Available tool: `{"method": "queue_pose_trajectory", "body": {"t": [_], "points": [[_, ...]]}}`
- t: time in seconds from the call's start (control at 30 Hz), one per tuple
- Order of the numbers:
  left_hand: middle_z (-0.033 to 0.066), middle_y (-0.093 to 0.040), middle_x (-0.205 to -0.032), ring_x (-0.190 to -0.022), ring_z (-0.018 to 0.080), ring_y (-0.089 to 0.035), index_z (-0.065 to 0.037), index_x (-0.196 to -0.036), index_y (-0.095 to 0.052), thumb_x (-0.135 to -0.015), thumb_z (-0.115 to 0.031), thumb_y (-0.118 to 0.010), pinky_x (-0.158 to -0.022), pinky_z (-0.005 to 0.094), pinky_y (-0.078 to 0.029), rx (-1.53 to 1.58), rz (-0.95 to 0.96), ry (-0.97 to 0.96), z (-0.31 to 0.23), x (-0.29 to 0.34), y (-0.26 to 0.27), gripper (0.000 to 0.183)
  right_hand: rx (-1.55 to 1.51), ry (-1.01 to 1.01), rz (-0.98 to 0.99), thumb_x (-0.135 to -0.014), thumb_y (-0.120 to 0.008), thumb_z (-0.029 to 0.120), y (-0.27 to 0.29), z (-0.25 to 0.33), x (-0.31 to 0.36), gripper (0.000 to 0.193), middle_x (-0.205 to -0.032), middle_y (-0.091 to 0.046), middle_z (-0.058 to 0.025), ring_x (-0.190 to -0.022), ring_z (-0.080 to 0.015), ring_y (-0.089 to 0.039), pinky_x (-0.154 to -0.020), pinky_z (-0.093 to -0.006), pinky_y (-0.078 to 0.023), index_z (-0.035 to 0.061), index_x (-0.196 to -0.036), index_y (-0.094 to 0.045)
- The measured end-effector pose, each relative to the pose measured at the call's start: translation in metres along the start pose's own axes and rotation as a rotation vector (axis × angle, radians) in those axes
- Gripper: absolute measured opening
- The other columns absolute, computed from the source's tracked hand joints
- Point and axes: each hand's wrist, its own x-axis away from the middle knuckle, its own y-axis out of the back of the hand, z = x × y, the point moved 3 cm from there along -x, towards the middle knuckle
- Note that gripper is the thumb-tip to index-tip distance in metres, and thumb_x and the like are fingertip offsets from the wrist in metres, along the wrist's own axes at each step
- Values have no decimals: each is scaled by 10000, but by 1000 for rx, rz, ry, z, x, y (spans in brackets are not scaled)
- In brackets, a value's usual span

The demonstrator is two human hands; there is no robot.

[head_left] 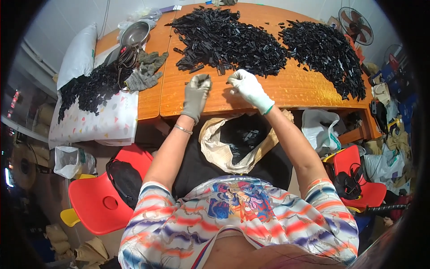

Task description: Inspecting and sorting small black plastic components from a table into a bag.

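Head view: three heaps of small, glossy black plastic slivers (224,42) lie upper left, upper centre and upper right. Below the middle one, a grey-gloved left hand (198,89) and white-gloved right hand (247,87) curl separately over the orange wooden desk (291,92); whether they pinch anything, I cannot tell.

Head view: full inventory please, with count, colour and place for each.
black piece piles: 3, black, two right and centre, one left
tabletop: 1, orange-brown, upper centre
patterned sheet: 1, white, under left pile
sack: 1, white, upper left
bowl: 1, silver, upper left
loose gloves: at least 2, grey, left
paper sack: 1, tan, before the person
chairs: 2, red, both sides
fan: at least 1, dark, upper right
clutter: uncounted, mixed, right edge
shirt: 1, multicoloured, bottom
left hand: 1, grey-gloved, centre
right hand: 1, white-gloved, centre
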Motion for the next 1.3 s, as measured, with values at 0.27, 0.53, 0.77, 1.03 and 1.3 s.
{"method": "queue_pose_trajectory", "body": {"t": [0.27,0.53,0.77,1.03,1.3], "points": [[-17,-481,-729,-572,44,-411,-46,-1141,-474,-1011,-263,-427,-516,169,-354,272,78,22,-13,29,-36,257,-284,71,-122,-898,-578,136,-15,48,34,181,-757,-610,-24,-603,-90,-581,-565,-241,-495,-4,-1009,-605],[-8,-538,-793,-585,23,-400,-44,-1156,-493,-1015,-217,-412,-515,161,-357,215,45,40,-24,39,-41,237,-368,175,-168,-903,-590,90,-28,49,37,209,-794,-641,-40,-640,-64,-610,-555,-202,-470,-20,-1078,-624],[-22,-497,-779,-574,28,-389,-61,-1115,-492,-1010,-221,-429,-504,162,-341,119,54,16,-25,43,-40,202,-323,184,-156,-902,-606,89,-35,46,37,217,-903,-664,-38,-698,-54,-589,-605,-201,-493,-12,-1094,-619],[-54,-455,-737,-578,2,-348,-51,-1030,-532,-999,-223,-458,-483,160,-291,-81,-6,-108,-16,42,-35,190,514,493,-169,-857,-571,187,-29,53,38,207,-940,-661,-154,-800,-346,-649,-714,-399,-518,74,-1013,-646],[-60,-436,-660,-533,29,-356,-60,-869,-535,-981,-190,-448,-465,194,-307,-142,-114,-33,-7,39,-37,193,818,520,-60,-837,-548,177,-36,54,33,137,-781,-624,-216,-729,-409,-622,-632,-485,-488,40,-846,-545]]}}
